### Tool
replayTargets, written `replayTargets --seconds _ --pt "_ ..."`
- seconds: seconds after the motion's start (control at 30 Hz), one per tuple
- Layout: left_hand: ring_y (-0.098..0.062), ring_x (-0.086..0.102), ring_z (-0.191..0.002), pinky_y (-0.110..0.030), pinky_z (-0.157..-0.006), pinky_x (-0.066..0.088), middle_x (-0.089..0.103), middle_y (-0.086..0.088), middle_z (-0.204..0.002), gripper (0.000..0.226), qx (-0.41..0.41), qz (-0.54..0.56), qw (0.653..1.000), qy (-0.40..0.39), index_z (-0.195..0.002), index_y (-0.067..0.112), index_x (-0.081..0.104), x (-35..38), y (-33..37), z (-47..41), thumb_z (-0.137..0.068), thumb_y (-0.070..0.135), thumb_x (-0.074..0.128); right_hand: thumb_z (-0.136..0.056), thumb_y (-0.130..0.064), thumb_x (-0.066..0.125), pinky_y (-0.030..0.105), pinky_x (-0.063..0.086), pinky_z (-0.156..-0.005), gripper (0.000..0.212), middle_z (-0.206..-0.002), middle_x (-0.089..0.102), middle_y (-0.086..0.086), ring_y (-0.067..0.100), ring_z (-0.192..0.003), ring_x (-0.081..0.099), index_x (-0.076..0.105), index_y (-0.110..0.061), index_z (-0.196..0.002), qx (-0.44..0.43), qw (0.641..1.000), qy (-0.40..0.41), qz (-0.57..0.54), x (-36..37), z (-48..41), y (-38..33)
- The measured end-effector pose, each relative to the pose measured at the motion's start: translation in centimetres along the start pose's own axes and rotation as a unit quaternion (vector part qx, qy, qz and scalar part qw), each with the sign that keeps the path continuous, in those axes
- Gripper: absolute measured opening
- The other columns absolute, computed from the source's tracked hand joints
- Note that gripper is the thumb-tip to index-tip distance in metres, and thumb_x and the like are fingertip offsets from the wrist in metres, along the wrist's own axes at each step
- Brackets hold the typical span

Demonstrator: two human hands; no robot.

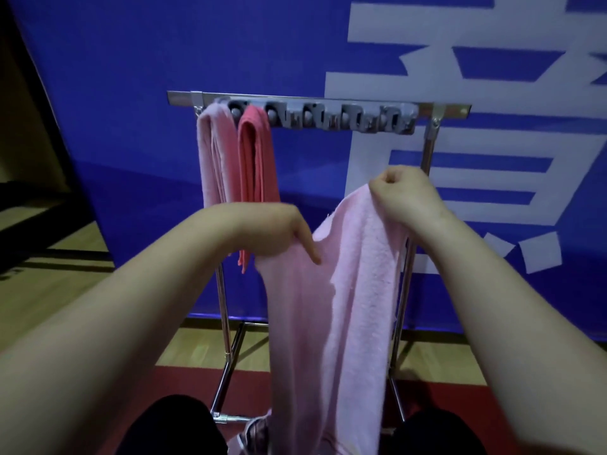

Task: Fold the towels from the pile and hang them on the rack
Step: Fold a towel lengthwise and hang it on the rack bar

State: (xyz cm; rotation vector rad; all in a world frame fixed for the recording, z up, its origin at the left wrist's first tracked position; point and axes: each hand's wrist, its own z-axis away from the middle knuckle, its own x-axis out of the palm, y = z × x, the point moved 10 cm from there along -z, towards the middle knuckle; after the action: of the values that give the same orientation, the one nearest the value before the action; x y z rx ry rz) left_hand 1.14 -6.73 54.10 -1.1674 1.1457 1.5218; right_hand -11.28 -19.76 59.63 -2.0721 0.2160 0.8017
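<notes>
Blue banner (131, 93) in bg, wood floor (197, 343)

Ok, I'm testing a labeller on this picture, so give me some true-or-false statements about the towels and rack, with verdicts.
1. A coral-pink towel and a pale pink towel hang on the chrome metal rack. True.
2. The coral-pink towel hangs left of the pale pink towel. False: it hangs to its right.
3. Both the left hand and the right hand have a grip on the long light pink terry towel. True.
4. Every slot of the grey holder strip carries a towel. False: those right of the coral-pink towel are bare.
</notes>
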Motion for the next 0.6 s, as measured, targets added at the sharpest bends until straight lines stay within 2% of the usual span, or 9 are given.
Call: replayTargets --seconds 0.03,0.07,0.13,0.23,0.33,0.43,0.5,0.57,0.6 --pt "-0.018 0.065 -0.077 -0.013 -0.050 0.047 0.059 0.008 -0.128 0.082 -0.008 -0.007 0.999 -0.047 -0.118 0.052 0.063 1.4 0.3 0.1 -0.077 -0.010 0.028 -0.090 -0.024 0.046 0.028 0.039 -0.059 0.021 -0.073 0.058 -0.001 0.018 -0.072 0.053 0.059 -0.015 -0.075 0.002 1.000 -0.005 0.005 0.1 0.0 0.1" --pt "-0.018 0.066 -0.077 -0.014 -0.055 0.051 0.057 0.007 -0.131 0.086 -0.013 -0.001 0.996 -0.085 -0.125 0.058 0.053 2.8 0.7 0.3 -0.077 -0.009 0.028 -0.090 -0.024 0.047 0.029 0.040 -0.060 0.021 -0.072 0.057 -0.001 0.019 -0.072 0.054 0.059 -0.015 -0.075 0.005 1.000 -0.008 0.009 0.2 -0.1 0.2" --pt "-0.030 0.071 -0.087 -0.030 -0.070 0.060 0.047 -0.001 -0.140 0.094 -0.031 0.038 0.991 -0.128 -0.135 0.063 0.037 4.6 1.1 0.5 -0.076 -0.010 0.026 -0.091 -0.025 0.048 0.030 0.041 -0.062 0.022 -0.073 0.058 -0.001 0.020 -0.074 0.055 0.061 -0.013 -0.079 0.008 1.000 -0.013 0.021 0.4 0.0 0.2" --pt "-0.034 0.074 -0.071 -0.037 -0.063 0.061 0.031 -0.012 -0.149 0.091 -0.065 0.118 0.986 -0.103 -0.148 0.046 0.028 4.6 1.1 0.1 -0.079 -0.014 0.026 -0.091 -0.026 0.048 0.035 0.045 -0.071 0.023 -0.077 0.059 0.000 0.022 -0.079 0.056 0.063 -0.010 -0.085 0.015 0.999 -0.019 0.032 1.0 0.4 0.2" --pt "-0.032 0.074 -0.070 -0.046 -0.080 0.059 0.029 -0.016 -0.153 0.081 -0.074 0.217 0.971 -0.067 -0.151 0.030 0.031 4.0 0.8 -0.2 -0.083 -0.015 0.032 -0.092 -0.025 0.049 0.033 0.045 -0.070 0.022 -0.078 0.060 -0.001 0.022 -0.081 0.057 0.064 -0.010 -0.086 0.009 0.999 -0.027 0.041 1.6 0.7 0.1" --pt "-0.028 0.075 -0.070 -0.038 -0.071 0.062 0.048 -0.034 -0.135 0.068 -0.087 0.393 0.915 -0.026 -0.150 0.014 0.033 3.4 0.8 -0.5 -0.091 -0.017 0.043 -0.095 -0.024 0.051 0.028 0.040 -0.061 0.020 -0.077 0.059 -0.005 0.017 -0.077 0.056 0.063 -0.013 -0.083 -0.001 0.997 -0.061 0.041 3.2 1.3 0.1" --pt "-0.030 0.074 -0.070 -0.031 -0.060 0.061 0.062 -0.039 -0.110 0.066 -0.100 0.525 0.845 -0.012 -0.152 0.008 0.028 3.5 1.3 -0.7 -0.092 -0.019 0.042 -0.095 -0.022 0.054 0.028 0.043 -0.061 0.019 -0.083 0.065 0.001 0.020 -0.082 0.061 0.068 -0.009 -0.089 -0.003 0.996 -0.084 0.030 4.5 1.7 0.0" --pt "-0.039 0.073 -0.080 -0.038 -0.068 0.062 0.066 -0.039 -0.094 0.063 -0.101 0.624 0.775 -0.007 -0.150 0.003 0.027 3.8 1.9 -1.4 -0.093 -0.020 0.037 -0.093 -0.020 0.059 0.029 0.045 -0.062 0.019 -0.087 0.070 0.008 0.027 -0.085 0.065 0.071 -0.006 -0.091 -0.003 0.995 -0.093 0.021 5.5 2.2 -0.2" --pt "-0.040 0.072 -0.085 -0.041 -0.073 0.062 0.067 -0.038 -0.093 0.057 -0.094 0.636 0.766 -0.002 -0.145 -0.002 0.033 3.8 2.1 -1.7 -0.092 -0.020 0.036 -0.093 -0.020 0.060 0.029 0.046 -0.061 0.020 -0.091 0.071 0.010 0.029 -0.085 0.065 0.072 -0.004 -0.091 -0.005 0.995 -0.099 0.016 6.0 2.3 -0.4"
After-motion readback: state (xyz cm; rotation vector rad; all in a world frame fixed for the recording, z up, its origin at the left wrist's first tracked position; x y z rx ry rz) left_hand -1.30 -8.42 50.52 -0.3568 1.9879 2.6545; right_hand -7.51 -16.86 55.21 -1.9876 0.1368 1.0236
